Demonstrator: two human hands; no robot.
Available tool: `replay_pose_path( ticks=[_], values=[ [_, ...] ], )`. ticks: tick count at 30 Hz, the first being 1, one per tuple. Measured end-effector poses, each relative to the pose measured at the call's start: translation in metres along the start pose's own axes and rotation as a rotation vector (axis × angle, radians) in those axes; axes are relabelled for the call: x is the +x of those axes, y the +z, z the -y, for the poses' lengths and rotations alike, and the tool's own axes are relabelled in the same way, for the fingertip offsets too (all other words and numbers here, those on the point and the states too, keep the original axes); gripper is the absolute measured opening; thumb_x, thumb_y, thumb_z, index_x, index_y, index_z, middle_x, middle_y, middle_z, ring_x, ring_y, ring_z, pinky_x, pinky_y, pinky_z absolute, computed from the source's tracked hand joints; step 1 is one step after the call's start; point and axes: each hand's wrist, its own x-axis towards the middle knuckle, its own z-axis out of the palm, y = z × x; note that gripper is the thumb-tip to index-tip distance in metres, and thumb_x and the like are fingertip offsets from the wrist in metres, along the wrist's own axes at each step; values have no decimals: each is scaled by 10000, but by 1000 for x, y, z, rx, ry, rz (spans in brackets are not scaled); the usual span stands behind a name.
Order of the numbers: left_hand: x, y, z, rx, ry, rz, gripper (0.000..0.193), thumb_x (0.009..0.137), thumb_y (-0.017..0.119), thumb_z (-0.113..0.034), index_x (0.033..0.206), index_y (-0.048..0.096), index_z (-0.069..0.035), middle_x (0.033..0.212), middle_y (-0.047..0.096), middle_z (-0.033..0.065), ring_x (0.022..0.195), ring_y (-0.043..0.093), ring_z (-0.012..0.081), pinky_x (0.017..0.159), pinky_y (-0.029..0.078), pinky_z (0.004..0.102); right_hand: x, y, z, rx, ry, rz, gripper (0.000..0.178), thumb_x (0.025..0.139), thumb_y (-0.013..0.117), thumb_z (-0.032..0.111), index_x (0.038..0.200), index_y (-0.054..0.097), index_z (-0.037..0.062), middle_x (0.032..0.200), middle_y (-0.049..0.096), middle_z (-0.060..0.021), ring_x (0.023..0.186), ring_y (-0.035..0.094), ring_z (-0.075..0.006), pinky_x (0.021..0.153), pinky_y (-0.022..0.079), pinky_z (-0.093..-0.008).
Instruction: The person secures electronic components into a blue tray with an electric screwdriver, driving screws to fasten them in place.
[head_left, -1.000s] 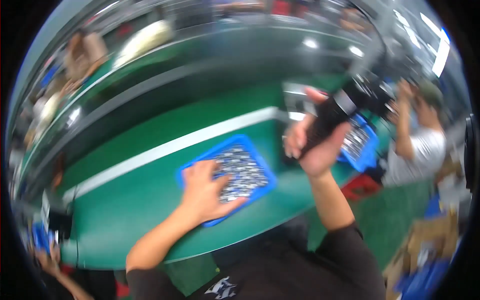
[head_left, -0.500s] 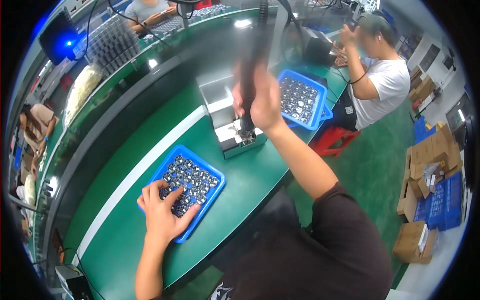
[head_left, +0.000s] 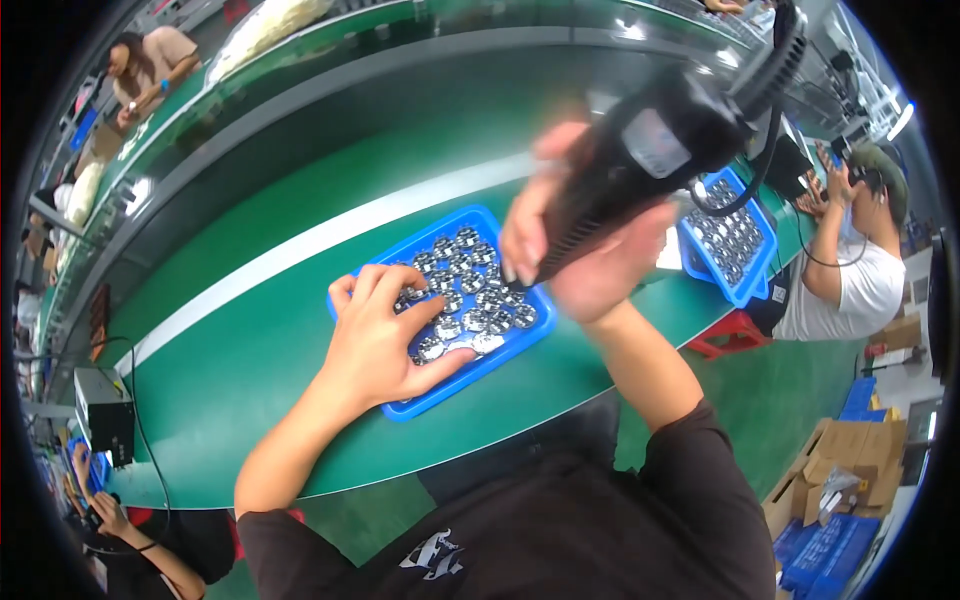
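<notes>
- The blue tray [head_left: 408, 404] sits near the front edge of the green surface [head_left: 250, 340]; open green room lies to its left, a white stripe behind it.
- 2 blue trays show: this 1 and a second tray [head_left: 748, 268] to the right, beside a seated person [head_left: 850, 270].
- The near tray holds many round silver parts [head_left: 470, 290], too many to count surely.
- The left hand [head_left: 375, 340] lies spread on the parts, fingers open, gripping nothing.
- The right hand [head_left: 580, 250] has its fingers wrapped around a black power screwdriver [head_left: 650, 150], tip down over the tray.
</notes>
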Motion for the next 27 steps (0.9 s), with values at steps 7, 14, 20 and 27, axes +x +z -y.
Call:
replay_pose_path(
  ticks=[7, 14, 20, 27],
  values=[
    [-1, 4, 7, -18, 9, 22, 551, 653, 811, -522, 954, 754, -65, 1090, 564, 87, 1044, 515, 266, 882, 310, 461, -5, 24, -41, 69, 101, 37, 1014, 773, 396, 908, 1220, 421, -3, 580, 537, -94, 475, 536, -180, 479, 472, -303],
    [1, 10, 11, 6, -22, 47, 601, 654, 785, -565, 956, 748, -47, 1121, 557, 85, 1046, 501, 264, 889, 288, 456, -2, 24, -52, 42, 121, 9, 1029, 798, 308, 911, 1199, 433, -28, 588, 561, -112, 491, 562, -193, 487, 484, -310],
    [0, 10, 11, 9, -31, 38, 593, 659, 781, -571, 935, 747, -47, 1115, 559, 86, 1035, 505, 260, 889, 285, 453, -8, 26, -58, -26, 158, -44, 1050, 782, 264, 930, 1182, 424, -27, 589, 559, -96, 488, 555, -166, 483, 472, -291],
    [-1, 9, 8, 21, -27, 34, 594, 667, 776, -573, 939, 747, -45, 1105, 561, 88, 1032, 505, 258, 891, 283, 448, -8, 23, -55, -47, 165, 30, 1009, 814, 295, 898, 1178, 436, -33, 581, 555, -98, 482, 551, -164, 481, 476, -294]
  ],
)
